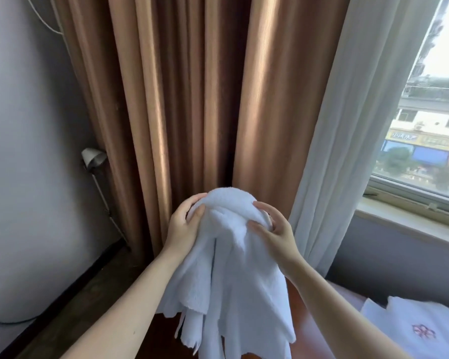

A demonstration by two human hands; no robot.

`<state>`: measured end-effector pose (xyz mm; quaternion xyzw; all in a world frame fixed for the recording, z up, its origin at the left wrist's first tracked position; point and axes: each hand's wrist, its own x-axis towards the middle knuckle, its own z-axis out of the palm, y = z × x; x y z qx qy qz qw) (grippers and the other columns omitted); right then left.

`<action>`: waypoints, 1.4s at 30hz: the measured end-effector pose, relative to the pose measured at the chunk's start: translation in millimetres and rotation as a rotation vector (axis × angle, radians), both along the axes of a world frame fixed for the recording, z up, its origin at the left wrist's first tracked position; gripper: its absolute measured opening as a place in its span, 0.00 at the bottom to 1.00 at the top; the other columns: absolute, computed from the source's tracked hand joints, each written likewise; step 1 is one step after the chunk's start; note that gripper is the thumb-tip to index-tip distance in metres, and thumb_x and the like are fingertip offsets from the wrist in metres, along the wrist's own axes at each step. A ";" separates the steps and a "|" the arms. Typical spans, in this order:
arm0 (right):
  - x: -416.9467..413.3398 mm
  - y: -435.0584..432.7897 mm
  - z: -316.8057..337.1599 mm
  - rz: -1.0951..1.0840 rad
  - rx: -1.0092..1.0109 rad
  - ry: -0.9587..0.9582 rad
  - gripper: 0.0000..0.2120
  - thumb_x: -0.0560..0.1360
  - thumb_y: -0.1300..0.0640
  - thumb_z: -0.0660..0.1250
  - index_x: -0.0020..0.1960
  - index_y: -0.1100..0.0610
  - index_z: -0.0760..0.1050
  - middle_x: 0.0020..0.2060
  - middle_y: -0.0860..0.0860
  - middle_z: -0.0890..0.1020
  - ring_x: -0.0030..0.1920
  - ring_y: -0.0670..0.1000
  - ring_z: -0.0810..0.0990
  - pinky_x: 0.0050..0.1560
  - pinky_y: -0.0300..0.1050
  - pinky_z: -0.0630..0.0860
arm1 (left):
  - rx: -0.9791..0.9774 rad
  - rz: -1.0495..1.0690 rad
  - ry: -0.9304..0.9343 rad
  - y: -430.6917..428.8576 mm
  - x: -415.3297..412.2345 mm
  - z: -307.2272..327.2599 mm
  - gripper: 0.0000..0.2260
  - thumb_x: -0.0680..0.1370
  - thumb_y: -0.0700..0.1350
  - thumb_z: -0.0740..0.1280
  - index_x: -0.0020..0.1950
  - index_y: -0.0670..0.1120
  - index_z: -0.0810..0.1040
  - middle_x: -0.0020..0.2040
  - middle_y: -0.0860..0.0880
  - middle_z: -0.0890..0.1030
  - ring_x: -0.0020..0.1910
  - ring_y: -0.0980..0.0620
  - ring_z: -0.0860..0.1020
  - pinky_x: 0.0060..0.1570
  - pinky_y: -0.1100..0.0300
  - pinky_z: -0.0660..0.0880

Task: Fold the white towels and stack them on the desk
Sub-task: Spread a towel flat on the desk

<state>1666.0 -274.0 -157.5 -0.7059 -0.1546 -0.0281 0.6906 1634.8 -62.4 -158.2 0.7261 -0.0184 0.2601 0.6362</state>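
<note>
The head view looks forward and down. Both arms reach out in front of the person. A white towel (231,268) is held up in the air in the middle. Its top is bunched into a round lump, and the rest hangs down in loose folds.

The left hand (186,224) grips the left side of the lump. Its fingers curl over the top and its thumb presses on the front. The right hand (275,229) grips the right side. Its fingers curl round the cloth and its thumb pinches a fold. The two hands are near each other but do not touch.

The bottom of the towel hangs over a red-brown desk (354,294). It is not clear if the towel touches it.

A second towel (420,330) lies flat on the desk at the near right, well apart from the held one. It has a small red mark on it.

A brown curtain (192,99) hangs on the far side of the hands. A thin white curtain (347,125) hangs to its right, beside a window (438,112). A small lamp (92,156) stands by the grey wall (24,125) on the left.
</note>
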 end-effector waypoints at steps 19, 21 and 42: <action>59.6 2.6 -181.2 0.276 -1.358 0.191 0.42 0.79 0.58 0.60 0.78 0.38 0.34 0.77 0.43 0.32 0.78 0.62 0.37 0.77 0.60 0.47 | 1.406 -0.138 0.733 -24.0 77.6 -186.1 0.36 0.81 0.62 0.58 0.76 0.65 0.34 0.76 0.51 0.25 0.76 0.39 0.29 0.73 0.35 0.39; 63.2 0.5 -188.1 0.278 -1.378 0.182 0.43 0.79 0.57 0.61 0.77 0.38 0.33 0.77 0.43 0.32 0.78 0.61 0.36 0.77 0.59 0.47 | 1.432 -0.146 0.756 -27.0 81.7 -190.3 0.36 0.81 0.63 0.57 0.75 0.65 0.31 0.74 0.50 0.23 0.75 0.38 0.27 0.72 0.34 0.37; -27.2 -98.8 -158.2 0.092 -1.230 0.105 0.35 0.80 0.53 0.62 0.80 0.47 0.47 0.80 0.50 0.47 0.80 0.54 0.45 0.78 0.55 0.45 | 1.256 -0.248 0.674 -102.1 3.3 -140.2 0.34 0.82 0.54 0.60 0.81 0.54 0.41 0.80 0.48 0.35 0.79 0.46 0.35 0.75 0.43 0.38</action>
